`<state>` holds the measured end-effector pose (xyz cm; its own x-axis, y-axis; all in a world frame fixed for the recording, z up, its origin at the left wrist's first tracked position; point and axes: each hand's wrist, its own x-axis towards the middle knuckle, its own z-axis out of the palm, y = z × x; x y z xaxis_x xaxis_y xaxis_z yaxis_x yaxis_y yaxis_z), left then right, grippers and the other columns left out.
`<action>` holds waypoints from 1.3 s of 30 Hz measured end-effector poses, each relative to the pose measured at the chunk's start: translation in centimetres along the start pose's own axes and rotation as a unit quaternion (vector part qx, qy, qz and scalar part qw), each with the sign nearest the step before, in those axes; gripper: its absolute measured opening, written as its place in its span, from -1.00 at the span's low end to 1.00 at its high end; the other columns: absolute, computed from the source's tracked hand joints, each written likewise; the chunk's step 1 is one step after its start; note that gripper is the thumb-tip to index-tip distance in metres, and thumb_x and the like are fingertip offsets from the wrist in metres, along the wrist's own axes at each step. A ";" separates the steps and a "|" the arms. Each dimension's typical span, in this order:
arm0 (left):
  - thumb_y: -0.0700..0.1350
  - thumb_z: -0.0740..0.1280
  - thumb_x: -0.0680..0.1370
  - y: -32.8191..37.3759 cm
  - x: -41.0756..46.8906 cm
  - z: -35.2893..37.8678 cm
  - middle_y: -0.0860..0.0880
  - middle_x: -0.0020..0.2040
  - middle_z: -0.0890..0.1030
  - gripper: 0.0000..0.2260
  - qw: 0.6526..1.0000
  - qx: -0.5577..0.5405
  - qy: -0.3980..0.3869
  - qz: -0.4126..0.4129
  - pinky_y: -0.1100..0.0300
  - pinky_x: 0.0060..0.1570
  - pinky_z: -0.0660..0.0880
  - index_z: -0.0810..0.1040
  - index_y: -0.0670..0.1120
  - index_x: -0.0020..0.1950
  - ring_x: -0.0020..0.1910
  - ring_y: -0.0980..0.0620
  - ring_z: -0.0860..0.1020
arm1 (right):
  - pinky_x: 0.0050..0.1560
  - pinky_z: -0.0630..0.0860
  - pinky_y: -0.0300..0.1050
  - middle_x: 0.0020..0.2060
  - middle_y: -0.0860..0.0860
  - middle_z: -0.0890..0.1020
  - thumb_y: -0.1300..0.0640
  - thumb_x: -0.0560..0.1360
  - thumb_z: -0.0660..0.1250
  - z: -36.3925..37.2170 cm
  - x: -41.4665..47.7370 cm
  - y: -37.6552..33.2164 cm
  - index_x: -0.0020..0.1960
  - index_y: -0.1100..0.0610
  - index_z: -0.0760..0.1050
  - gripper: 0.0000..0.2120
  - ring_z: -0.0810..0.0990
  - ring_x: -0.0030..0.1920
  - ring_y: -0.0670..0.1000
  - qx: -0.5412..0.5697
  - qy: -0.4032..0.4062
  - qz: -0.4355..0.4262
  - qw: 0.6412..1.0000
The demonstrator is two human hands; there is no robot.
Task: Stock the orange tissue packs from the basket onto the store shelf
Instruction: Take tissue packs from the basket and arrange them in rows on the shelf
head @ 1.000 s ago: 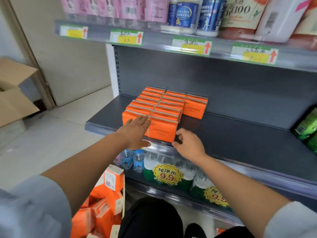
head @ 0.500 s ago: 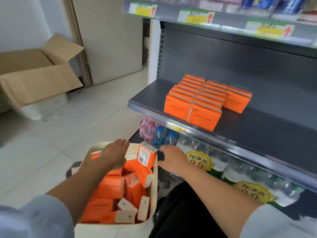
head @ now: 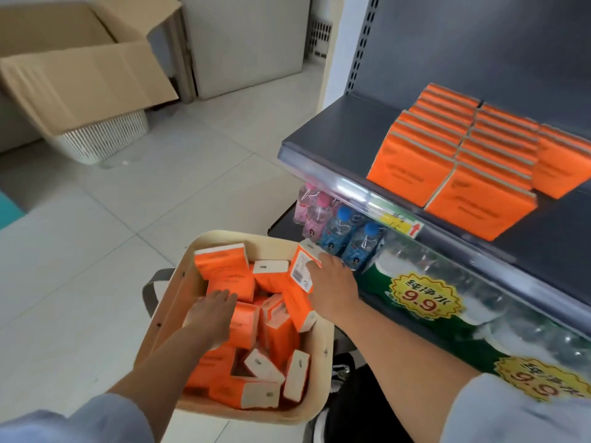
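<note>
Now the right hand (head: 332, 282) pinches one small orange tissue pack (head: 300, 266) in the cream basket (head: 220, 235) — left hand (head: 212, 318) lies flat, holding nothing — so lift it straight up to the grey shelf (head: 335, 129).

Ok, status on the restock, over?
Left hand flat on loose packs in basket. Right hand pinching upright tissue pack at rim. Shelf partly stocked, nothing in the way.

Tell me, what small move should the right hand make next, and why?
Probably close the right hand round the upright tissue pack it touches at the right rim of the basket and lift it. Many packs lie in the basket, and the shelf has bare room beside the stocked rows.
</note>
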<state>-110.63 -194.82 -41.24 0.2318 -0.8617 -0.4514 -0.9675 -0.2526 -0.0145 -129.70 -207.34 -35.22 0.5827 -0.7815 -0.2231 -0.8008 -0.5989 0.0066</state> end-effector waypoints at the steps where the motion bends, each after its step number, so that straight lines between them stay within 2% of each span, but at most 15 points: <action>1: -0.19 0.23 0.55 0.0 0.4 0.8 -0.02 0.51 0.18 -0.42 1.000 -0.005 -0.011 -0.006 0.07 0.38 0.27 0.10 -0.05 0.53 0.49 -0.03 0.16 | 0.36 0.29 0.07 0.42 0.13 0.23 0.06 0.51 0.32 0.4 0.5 0.0 0.44 0.04 0.23 -0.46 0.20 0.43 0.16 -0.002 0.000 -0.002 1.000; 4: -0.23 0.24 0.52 -0.1 1.5 2.8 -0.05 0.53 0.14 -0.40 0.999 -0.026 -0.041 -0.023 0.01 0.37 0.29 0.10 -0.03 0.52 0.50 -0.05 0.14 | 0.44 0.17 0.11 0.51 0.17 0.05 0.08 0.51 0.33 1.5 1.9 0.4 0.49 -0.01 0.14 -0.38 0.02 0.51 0.21 0.007 -0.026 0.003 1.000; 8: -0.25 0.22 0.53 -0.1 2.9 4.6 -0.08 0.56 0.01 -0.33 0.995 -0.045 -0.071 -0.045 -0.04 0.44 0.19 -0.02 -0.02 0.55 0.54 -0.08 0.00 | 0.37 0.28 0.07 0.46 0.19 0.09 0.08 0.53 0.31 1.9 3.2 1.1 0.46 -0.06 0.21 -0.45 0.10 0.45 0.22 -0.029 -0.045 -0.012 0.999; 12: -0.23 0.28 0.50 -0.2 3.9 4.5 -0.10 0.41 0.18 -0.41 0.996 -0.024 -0.061 -0.068 -0.08 0.37 0.28 0.16 0.02 0.48 0.45 -0.15 0.16 | 0.29 0.31 0.03 0.35 0.19 0.23 0.12 0.55 0.24 1.9 3.8 1.9 0.47 -0.10 0.19 -0.47 0.19 0.35 0.21 -0.074 -0.066 -0.043 0.994; 16: -0.22 0.27 0.52 -0.9 4.2 4.1 -0.09 0.29 0.24 -0.58 0.994 -0.003 -0.061 -0.085 -0.02 0.20 0.46 0.35 0.03 0.35 0.33 -0.12 0.25 | 0.21 0.40 0.05 0.32 0.20 0.26 0.23 0.55 0.21 1.5 3.9 2.1 0.48 -0.05 0.16 -0.44 0.35 0.29 0.22 -0.047 -0.109 -0.055 0.991; 18: -0.17 0.26 0.53 -1.1 4.2 3.9 -0.07 0.26 0.28 -0.65 0.995 0.011 -0.051 -0.081 0.01 0.19 0.45 0.40 0.04 0.31 0.29 -0.09 0.28 | 0.14 0.47 0.07 0.28 0.16 0.38 0.16 0.54 0.26 1.1 3.9 2.1 0.46 -0.06 0.19 -0.47 0.46 0.24 0.21 -0.007 -0.108 -0.047 0.993; 20: -0.08 0.30 0.52 -1.4 4.0 3.7 -0.04 0.26 0.31 -0.66 0.997 -0.002 -0.044 -0.068 0.00 0.19 0.41 0.40 0.06 0.29 0.28 -0.09 0.31 | 0.08 0.50 0.04 0.19 0.08 0.52 -0.05 0.50 0.32 0.3 3.8 2.2 0.40 -0.09 0.27 -0.51 0.54 0.17 0.15 0.055 -0.092 -0.023 0.994; 21: -0.04 0.33 0.50 -1.7 4.0 3.5 -0.04 0.26 0.34 -0.65 0.996 -0.031 -0.050 -0.061 0.00 0.18 0.41 0.39 0.05 0.28 0.28 -0.10 0.35 | 0.05 0.51 0.01 0.12 0.04 0.58 -0.15 0.48 0.31 -0.3 3.8 2.2 0.32 -0.09 0.36 -0.55 0.58 0.11 0.12 0.088 -0.079 -0.002 0.993; 23: 0.03 0.37 0.48 -2.1 3.9 2.8 -0.04 0.25 0.45 -0.62 0.990 -0.118 -0.066 -0.047 0.04 0.13 0.46 0.38 0.01 0.25 0.22 -0.08 0.45 | -0.03 0.52 -0.06 -0.08 -0.03 0.62 -0.24 0.42 0.29 -1.6 3.7 2.0 0.01 -0.06 0.51 -0.70 0.60 -0.03 0.04 0.157 -0.050 0.061 0.984; 25: 0.02 0.39 0.48 -2.3 3.7 1.6 -0.05 0.20 0.53 -0.59 0.976 -0.202 -0.068 -0.042 0.11 0.06 0.47 0.38 0.00 0.27 0.15 -0.05 0.52 | -0.06 0.50 -0.09 -0.21 -0.08 0.59 -0.21 0.40 0.31 -2.5 3.7 1.9 -0.26 -0.07 0.45 -0.77 0.58 -0.09 -0.02 0.245 -0.049 0.115 0.961; 28: -0.02 0.46 0.45 -2.0 3.1 -0.8 -0.04 0.24 0.52 -0.48 0.947 -0.317 -0.029 -0.045 0.15 0.11 0.41 0.40 -0.03 0.36 0.21 -0.05 0.49 | -0.02 0.49 -0.06 -0.26 -0.02 0.60 -0.10 0.41 0.36 -3.1 3.5 2.3 -0.35 0.03 0.39 -0.71 0.59 -0.15 -0.03 0.409 -0.074 0.138 0.899; 31: -0.09 0.48 0.44 -1.8 2.2 -3.6 -0.02 0.17 0.50 -0.51 0.904 -0.426 0.015 -0.044 0.15 0.12 0.41 0.43 -0.05 0.34 0.18 -0.02 0.47 | -0.23 0.51 -0.14 -0.12 0.08 0.65 -0.03 0.44 0.41 -4.1 2.8 2.9 -0.12 0.08 0.48 -0.80 0.61 -0.12 0.02 0.504 -0.068 0.145 0.848; 33: -0.08 0.50 0.42 -2.0 1.6 -5.2 -0.01 0.11 0.53 -0.58 0.876 -0.480 0.029 -0.038 0.10 0.04 0.48 0.48 0.01 0.23 0.05 0.00 0.52 | -0.33 0.48 -0.18 -0.07 0.08 0.60 -0.03 0.43 0.46 -5.0 2.3 3.5 0.04 0.08 0.46 -0.70 0.59 -0.15 0.02 0.548 -0.038 0.156 0.821; 36: 0.03 0.59 0.22 -2.4 0.6 -7.5 -0.09 -0.06 0.58 -0.56 0.828 -0.558 0.038 -0.035 -0.06 -0.12 0.62 0.52 0.01 0.01 -0.10 -0.11 0.62 | -0.26 0.57 -0.11 -0.09 0.13 0.62 -0.01 0.40 0.50 -6.5 1.1 4.3 0.10 0.10 0.44 -0.61 0.57 -0.28 0.01 0.610 -0.025 0.154 0.777; 39: 0.17 0.61 0.08 -2.2 -0.5 -9.7 -0.08 0.00 0.63 -0.42 0.808 -0.588 0.033 -0.010 -0.07 -0.17 0.64 0.57 0.03 0.01 -0.05 -0.08 0.65 | -0.13 0.65 -0.02 0.05 0.16 0.63 0.10 0.38 0.53 -7.6 -0.3 5.1 0.21 0.06 0.42 -0.53 0.66 -0.14 0.07 0.650 -0.051 0.143 0.744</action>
<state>-107.64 -198.14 -32.34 0.2884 -0.8638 -0.4130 -0.2068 -0.4774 0.8540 -132.93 -211.53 -27.68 0.4028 -0.7869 -0.4675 -0.3860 0.3171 -0.8663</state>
